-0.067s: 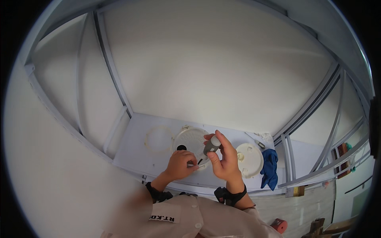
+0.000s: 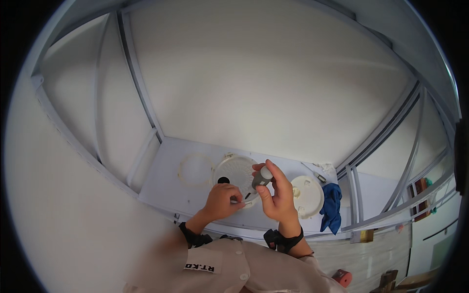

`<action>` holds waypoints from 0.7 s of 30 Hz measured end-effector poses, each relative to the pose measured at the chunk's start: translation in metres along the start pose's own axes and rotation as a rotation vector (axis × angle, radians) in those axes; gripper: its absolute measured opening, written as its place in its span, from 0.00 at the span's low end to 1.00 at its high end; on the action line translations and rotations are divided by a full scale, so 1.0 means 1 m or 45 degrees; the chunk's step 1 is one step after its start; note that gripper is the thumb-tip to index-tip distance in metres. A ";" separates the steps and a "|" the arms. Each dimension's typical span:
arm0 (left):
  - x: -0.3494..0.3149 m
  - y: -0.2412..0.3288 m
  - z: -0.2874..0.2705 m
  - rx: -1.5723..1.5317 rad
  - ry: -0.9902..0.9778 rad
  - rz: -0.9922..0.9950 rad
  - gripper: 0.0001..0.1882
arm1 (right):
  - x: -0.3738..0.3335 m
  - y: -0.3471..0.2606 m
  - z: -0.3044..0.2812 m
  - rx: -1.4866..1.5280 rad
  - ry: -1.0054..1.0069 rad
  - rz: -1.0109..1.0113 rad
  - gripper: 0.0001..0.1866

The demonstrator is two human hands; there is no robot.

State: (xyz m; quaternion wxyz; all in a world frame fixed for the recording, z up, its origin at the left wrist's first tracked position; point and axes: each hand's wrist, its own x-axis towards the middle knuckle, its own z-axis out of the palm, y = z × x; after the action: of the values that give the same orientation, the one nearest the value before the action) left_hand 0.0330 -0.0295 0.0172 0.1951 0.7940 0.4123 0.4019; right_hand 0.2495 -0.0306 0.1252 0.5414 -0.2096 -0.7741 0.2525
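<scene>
A white round ribbed cover (image 2: 234,168) lies on the table in front of me, with a black round spot (image 2: 223,180) on its left part. My left hand (image 2: 222,201) has its fingers pinched together at the cover's near rim; whatever they hold is too small to make out. In my right hand (image 2: 279,198) is a grey-handled screwdriver (image 2: 262,178) with a pale rounded end. Its short dark shaft slants down toward my left fingertips, over the near part of the cover. I cannot tell whether the tip touches anything.
Right of my hands sits a second white round piece (image 2: 308,198), beside a crumpled blue cloth (image 2: 331,207). Behind them lies another thin-shafted screwdriver (image 2: 320,177). A faint ring mark (image 2: 188,171) shows on the white table (image 2: 163,183). Grey metal frame bars (image 2: 141,93) flank both sides.
The screwdriver in my right hand has shifted very slightly up and to the right. My left hand stays pinched at the cover's near rim.
</scene>
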 end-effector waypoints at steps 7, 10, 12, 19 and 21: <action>0.005 0.004 0.000 -0.006 -0.007 -0.011 0.14 | -0.009 0.001 -0.004 -0.012 0.037 0.039 0.34; 0.006 0.006 0.000 0.003 0.022 -0.011 0.13 | -0.009 0.003 -0.003 -0.013 0.156 0.061 0.31; 0.005 0.005 0.001 -0.035 0.016 -0.036 0.13 | -0.010 0.007 -0.006 -0.055 0.167 0.070 0.31; 0.007 0.001 0.004 -0.153 0.000 -0.136 0.13 | -0.013 0.008 -0.009 -0.003 0.211 0.113 0.31; 0.005 0.004 0.003 -0.151 -0.009 -0.176 0.13 | -0.016 0.009 -0.013 0.001 0.202 0.132 0.32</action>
State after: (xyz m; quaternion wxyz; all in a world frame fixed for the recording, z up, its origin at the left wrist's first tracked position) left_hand 0.0395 -0.0274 0.0202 0.2704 0.7520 0.4411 0.4084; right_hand 0.2671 -0.0305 0.1114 0.5873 -0.2686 -0.7168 0.2630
